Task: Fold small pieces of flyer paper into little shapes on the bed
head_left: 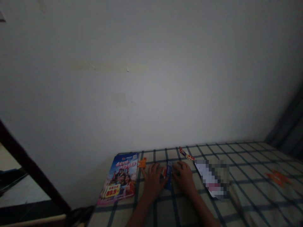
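Observation:
A narrow blue piece of folded paper (169, 175) lies upright in my view on the checked cloth, between my hands. My left hand (153, 179) presses its left side, thumb on the lower part and the fingers bent over the cloth. From the right, my right hand (185, 177) has its curled fingers and thumb at the paper's edge. A bit of red and white print shows by the left fingers. An orange paper shape (142, 162) lies just beyond the left fingertips. The undersides of both hands are hidden.
Left of my hands is a stack of blue and pink flyers (121, 176). A torn printed strip (187, 154) and a partly blurred-out flat item (210, 179) lie to the right, another orange shape (278, 178) farther off. A white wall (165, 78) rises behind the checked cloth (246, 164).

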{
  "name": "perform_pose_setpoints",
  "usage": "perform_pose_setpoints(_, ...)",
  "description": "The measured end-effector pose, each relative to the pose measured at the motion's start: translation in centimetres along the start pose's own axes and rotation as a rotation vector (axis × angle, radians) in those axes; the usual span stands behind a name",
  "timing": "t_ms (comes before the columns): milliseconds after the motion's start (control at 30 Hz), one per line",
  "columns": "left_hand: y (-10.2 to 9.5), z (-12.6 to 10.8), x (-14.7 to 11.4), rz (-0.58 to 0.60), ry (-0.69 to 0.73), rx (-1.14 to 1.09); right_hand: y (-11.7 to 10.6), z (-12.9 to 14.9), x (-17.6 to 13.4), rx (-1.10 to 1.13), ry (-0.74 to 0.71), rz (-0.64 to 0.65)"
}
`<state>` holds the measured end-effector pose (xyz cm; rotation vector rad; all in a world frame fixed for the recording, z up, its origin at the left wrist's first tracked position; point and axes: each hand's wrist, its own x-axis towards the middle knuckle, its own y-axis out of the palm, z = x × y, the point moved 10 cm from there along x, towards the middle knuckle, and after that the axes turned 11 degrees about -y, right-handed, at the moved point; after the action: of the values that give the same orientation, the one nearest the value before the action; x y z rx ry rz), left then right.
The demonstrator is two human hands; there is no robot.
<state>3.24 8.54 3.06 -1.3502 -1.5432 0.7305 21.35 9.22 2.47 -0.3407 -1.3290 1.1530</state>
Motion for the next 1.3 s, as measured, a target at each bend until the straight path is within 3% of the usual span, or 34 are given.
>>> perform_pose_setpoints(533, -1.1, -0.6, -0.1, -0.047, 0.012, -0.017, 0.0, -0.8, -0.4, 0.312, 0.054, -0.033)
perform_pose_setpoints(667, -1.4, -1.0, -0.1, 0.000, 0.006, -0.029, -0.1, -1.6, -0.5, 0.473, 0.091, -0.104)
perform_pose_setpoints(900, -1.8, -1.8, -0.1, -0.052, 0.076, -0.087, 0.0, -2.9, -1.1, 0.580, 0.215, -0.189)
perform_pose_setpoints(1300, 0.0, -1.9, 0.0, 0.093, 0.021, -0.219, -0.7, -0.8, -0.4, 0.608, 0.104, -0.072)
